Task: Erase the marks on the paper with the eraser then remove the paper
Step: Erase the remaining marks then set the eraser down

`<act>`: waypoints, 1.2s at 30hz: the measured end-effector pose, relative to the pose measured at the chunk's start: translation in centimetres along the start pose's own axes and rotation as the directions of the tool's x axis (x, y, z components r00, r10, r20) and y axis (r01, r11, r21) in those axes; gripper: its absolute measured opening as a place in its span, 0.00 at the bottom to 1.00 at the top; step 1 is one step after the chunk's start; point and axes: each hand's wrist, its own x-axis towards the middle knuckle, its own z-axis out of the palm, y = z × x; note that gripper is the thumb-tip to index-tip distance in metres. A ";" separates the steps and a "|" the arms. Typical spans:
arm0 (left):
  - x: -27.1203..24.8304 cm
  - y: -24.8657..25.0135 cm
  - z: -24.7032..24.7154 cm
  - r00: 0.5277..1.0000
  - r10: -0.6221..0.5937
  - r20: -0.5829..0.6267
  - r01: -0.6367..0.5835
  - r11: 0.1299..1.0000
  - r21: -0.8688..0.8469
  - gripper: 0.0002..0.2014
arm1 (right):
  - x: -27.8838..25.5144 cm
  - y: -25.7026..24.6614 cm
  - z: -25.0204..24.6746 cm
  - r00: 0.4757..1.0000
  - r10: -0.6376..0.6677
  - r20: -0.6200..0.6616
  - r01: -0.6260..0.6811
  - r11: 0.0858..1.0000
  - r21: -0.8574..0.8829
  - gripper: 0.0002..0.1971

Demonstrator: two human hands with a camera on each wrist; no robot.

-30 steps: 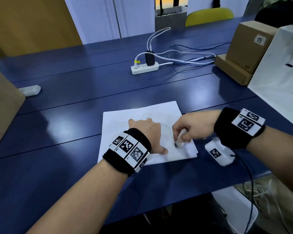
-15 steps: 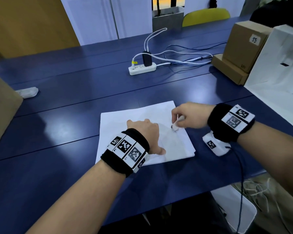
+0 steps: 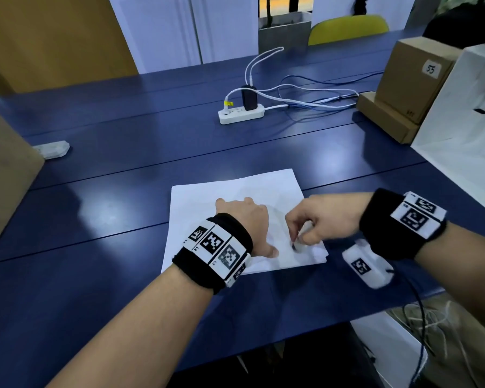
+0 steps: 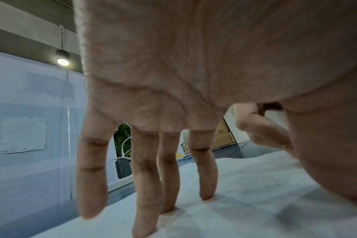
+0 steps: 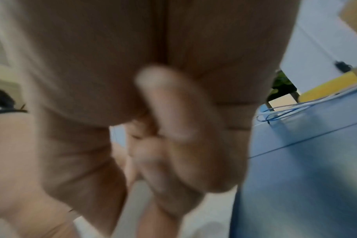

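1. Step in hand: erasing. The sheet of paper lies flat on the blue counter, near its front edge, and has not yet been removed.
2. Your left hand is released: the fingers are straight and spread, with the tips pressing down on the paper to pin it. It holds nothing.
3. Your right hand pinches a small white eraser with curled fingers. The eraser tip meets the paper near the sheet's front right corner, just beside the left thumb.
4. The right wrist view is blurred, so the grip itself is hard to read there; rely on the head view for it. The marks are too faint to locate with confidence.
5. Judgement on progress: the first half of the task is under way. No dark marks show clearly, so erasing is probably close to complete.
6. Next move: keep the left hand pressing while you rub, so the sheet does not crease or slide. The corner is the weak spot; rub toward the edge, not inward.
7. When the marks are gone, set the eraser down, then lift the sheet off the counter.
8. Keep clear of the white power strip and the cardboard boxes at the far side.
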 end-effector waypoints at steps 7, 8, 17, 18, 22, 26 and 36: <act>0.0 0.0 -0.1 1.000 -0.004 0.005 0.004 1.000 0.000 0.35 | 1.7 1.5 -2.5 0.935 0.140 -0.325 -0.177 0.981 -0.085 0.04; 0.0 0.0 -0.1 1.000 -0.002 0.004 0.002 1.000 -0.002 0.36 | 1.4 1.3 -2.1 0.966 0.107 -0.235 -0.128 0.989 -0.075 0.04; -0.1 0.1 -0.2 1.000 0.002 0.004 -0.002 1.000 -0.011 0.33 | 1.7 1.5 -2.1 0.945 0.117 -0.304 -0.149 0.986 -0.082 0.01; -0.1 0.1 -0.3 1.000 0.000 0.004 0.000 1.000 -0.014 0.33 | 1.7 1.7 -2.1 0.939 0.122 -0.320 -0.159 0.983 -0.091 0.00; -0.2 0.0 -0.2 1.000 0.001 0.008 0.000 1.000 -0.019 0.34 | 0.1 0.5 -0.4 1.000 0.025 0.006 -0.026 1.000 0.010 0.09; -0.1 0.1 -0.4 1.000 0.004 0.012 -0.003 1.000 -0.013 0.34 | 0.8 1.0 -1.2 0.982 0.068 -0.174 -0.076 0.996 -0.038 0.05; -0.1 0.1 -0.2 1.000 0.008 0.008 -0.008 1.000 -0.016 0.34 | 1.2 0.2 -0.9 0.997 0.031 -0.064 -0.034 0.998 -0.061 0.07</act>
